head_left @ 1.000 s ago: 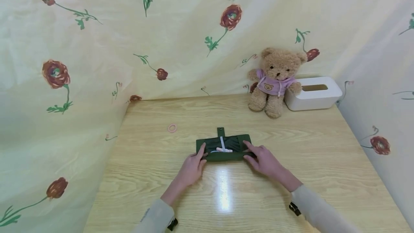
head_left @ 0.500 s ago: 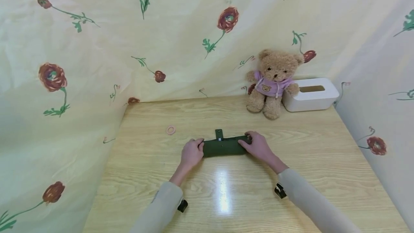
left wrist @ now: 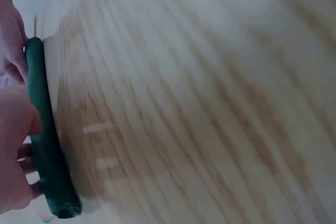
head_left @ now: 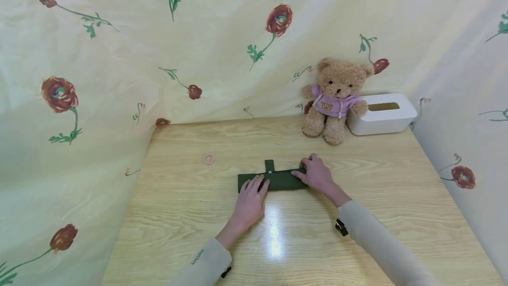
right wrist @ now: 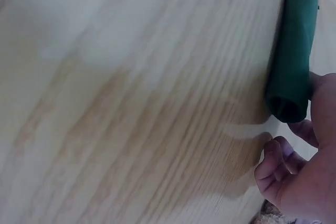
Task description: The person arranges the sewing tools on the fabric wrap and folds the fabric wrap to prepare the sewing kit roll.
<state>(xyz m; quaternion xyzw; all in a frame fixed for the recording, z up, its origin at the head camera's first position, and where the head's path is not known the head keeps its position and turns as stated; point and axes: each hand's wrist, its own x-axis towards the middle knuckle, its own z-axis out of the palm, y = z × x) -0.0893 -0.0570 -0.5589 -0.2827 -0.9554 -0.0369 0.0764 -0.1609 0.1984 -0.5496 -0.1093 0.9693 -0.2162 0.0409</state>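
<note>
A dark green roll-up pouch [head_left: 285, 182], folded into a long flat roll, lies crosswise on the wooden table. Its short strap [head_left: 269, 165], with a metal snap, sticks out from the far side. Over the left half of the pouch my left hand [head_left: 249, 200] rests with its fingers spread on top. My right hand [head_left: 317, 174] pinches the right end, thumb on the near face and fingers at the far edge. In the right wrist view, the pouch's open rolled end [right wrist: 286, 106] shows beside that hand. The pouch's inside is hidden by the fold.
A pink ring-shaped band [head_left: 208, 159] lies on the table [head_left: 178, 215] to the left. Toward the back right, a teddy bear [head_left: 335, 100] in a purple hoodie sits against a white tissue box [head_left: 382, 116]. Flowered cloth hangs behind and at the sides.
The pouch's near edge has been folded over toward the far side, covering its inside. My left hand has since shifted from the left end onto the top; my right hand stays at the right end.
</note>
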